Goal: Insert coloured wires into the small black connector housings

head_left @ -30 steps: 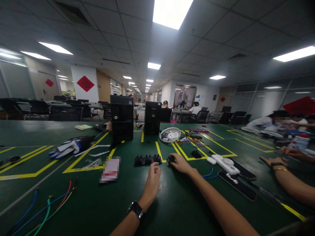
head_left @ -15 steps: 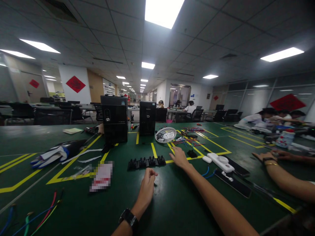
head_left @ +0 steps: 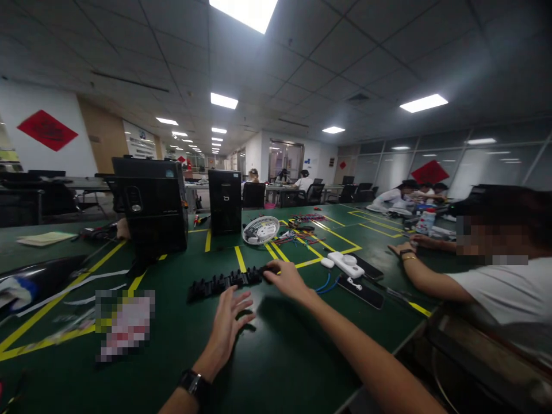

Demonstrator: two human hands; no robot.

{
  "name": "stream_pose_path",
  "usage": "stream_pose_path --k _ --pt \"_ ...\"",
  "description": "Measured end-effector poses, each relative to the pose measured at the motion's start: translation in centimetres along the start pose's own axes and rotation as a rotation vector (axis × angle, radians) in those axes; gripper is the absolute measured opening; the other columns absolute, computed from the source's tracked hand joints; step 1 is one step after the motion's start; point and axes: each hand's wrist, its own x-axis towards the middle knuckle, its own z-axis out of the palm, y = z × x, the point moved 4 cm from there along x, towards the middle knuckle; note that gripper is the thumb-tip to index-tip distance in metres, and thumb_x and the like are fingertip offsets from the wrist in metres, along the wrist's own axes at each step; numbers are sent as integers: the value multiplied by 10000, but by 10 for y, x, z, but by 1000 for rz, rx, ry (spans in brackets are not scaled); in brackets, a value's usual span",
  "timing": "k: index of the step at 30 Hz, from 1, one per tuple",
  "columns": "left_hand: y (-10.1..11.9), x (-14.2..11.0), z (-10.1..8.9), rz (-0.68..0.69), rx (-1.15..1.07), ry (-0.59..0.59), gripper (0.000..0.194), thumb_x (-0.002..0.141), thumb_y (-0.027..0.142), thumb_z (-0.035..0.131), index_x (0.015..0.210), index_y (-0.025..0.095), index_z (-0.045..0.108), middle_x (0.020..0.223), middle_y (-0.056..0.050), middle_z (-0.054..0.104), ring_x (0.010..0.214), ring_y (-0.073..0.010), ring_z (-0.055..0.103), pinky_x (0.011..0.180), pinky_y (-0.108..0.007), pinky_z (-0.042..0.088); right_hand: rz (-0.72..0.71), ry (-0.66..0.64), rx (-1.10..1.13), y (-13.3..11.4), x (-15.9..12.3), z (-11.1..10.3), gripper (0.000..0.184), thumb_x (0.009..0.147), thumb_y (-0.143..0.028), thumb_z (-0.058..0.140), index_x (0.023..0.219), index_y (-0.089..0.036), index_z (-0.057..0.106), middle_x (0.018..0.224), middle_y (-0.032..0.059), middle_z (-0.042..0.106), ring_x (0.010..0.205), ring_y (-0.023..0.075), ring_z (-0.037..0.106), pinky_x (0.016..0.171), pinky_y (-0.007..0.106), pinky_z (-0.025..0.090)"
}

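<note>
A row of black plastic pieces with upright prongs lies on the green table in front of me. My right hand is at the right end of this row, thumb and fingers closed on a black plastic piece. My fingers partly cover that piece, and whether it joins the row I cannot tell. Just in front of the row, my left hand is open, its fingers spread and holding nothing. A black watch is on my left wrist.
Two black computer towers and a white basket stand behind the row. Coloured wires lie beyond. To the right are a white power bank, phones and a co-worker's arm.
The view has turned right. My right hand has come back to the row's right end, and the loose black piece has left its place on the table. My left hand has opened.
</note>
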Motion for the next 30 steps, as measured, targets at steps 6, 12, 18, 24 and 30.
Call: stream_pose_path --k 6,12,18,24,30 --pt "7 -12 4 -60 -128 72 253 887 288 481 1116 199 539 977 -97 655 720 -185 659 577 -321 548 -428 -98 81 -74 -63 -3 483 839 -424 602 1267 -215 518 1252 68 578 1168 198 512 1000 308 384" --pt "15 -10 -6 24 -37 47 292 878 327 497 1157 242 493 955 -90 673 659 -203 660 487 -313 516 273 30 -479 57 -56 -68 258 897 -235 478 1084 -132 624 1132 188 604 1133 280 500 962 432 358" --pt "10 -9 -9 21 -34 17 291 876 311 507 1156 233 508 977 -106 678 744 -237 683 606 -412 555 453 -12 -545 109 -48 -70 97 753 -77 578 781 -83 670 932 249 645 1028 393 554 849 554 357" --pt "17 1 -21 35 -149 53 291 902 342 457 1123 170 535 940 -133 686 756 -231 688 667 -398 555 272 -6 -331 75 -28 -46 173 772 -75 508 863 -159 630 897 111 664 876 233 626 768 344 445" --pt "34 8 -28 124 -302 83 311 908 382 438 1064 138 554 850 -118 679 678 -196 664 643 -353 539 -3 62 471 -12 -3 10 302 823 -222 520 1116 -149 511 803 25 621 613 132 585 580 240 470"
